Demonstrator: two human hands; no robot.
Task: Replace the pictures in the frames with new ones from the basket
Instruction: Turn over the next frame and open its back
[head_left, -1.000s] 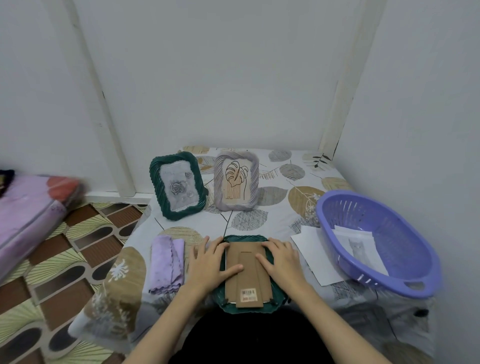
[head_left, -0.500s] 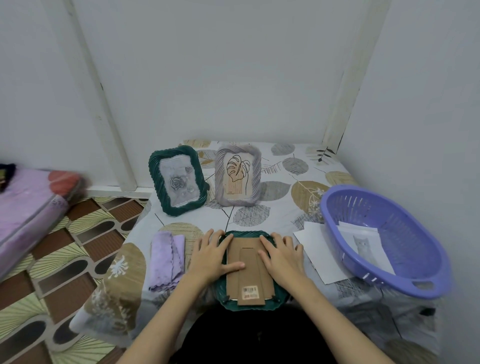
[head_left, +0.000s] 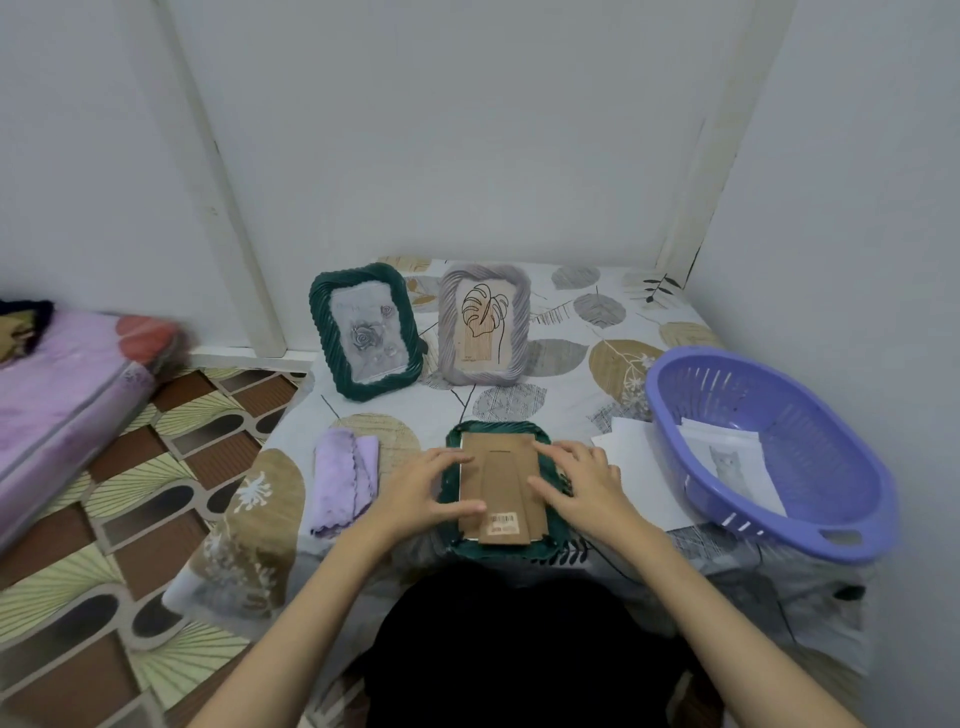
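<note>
A dark green frame (head_left: 498, 430) lies face down at the table's near edge, its brown cardboard backing (head_left: 500, 483) facing up. My left hand (head_left: 423, 486) rests on the frame's left side, fingers and thumb touching the backing. My right hand (head_left: 582, 483) rests on the right side, fingers spread over the backing's edge. Two frames stand upright behind: a green one with a rose picture (head_left: 363, 330) and a grey one with a leaf drawing (head_left: 485, 325). The purple basket (head_left: 841, 525) at right holds pictures, a cat print (head_left: 727, 462) on top.
A folded lilac cloth (head_left: 345, 475) lies left of the face-down frame. White paper sheets (head_left: 639, 467) lie between the frame and the basket. The leaf-patterned tablecloth (head_left: 566, 358) covers a small table in a wall corner. A pink mattress (head_left: 67, 384) lies on the floor at left.
Both hands have shifted slightly on the backing, fingers now more raised and curled at its side edges. The camera has tilted, so everything sits a little differently in view.
</note>
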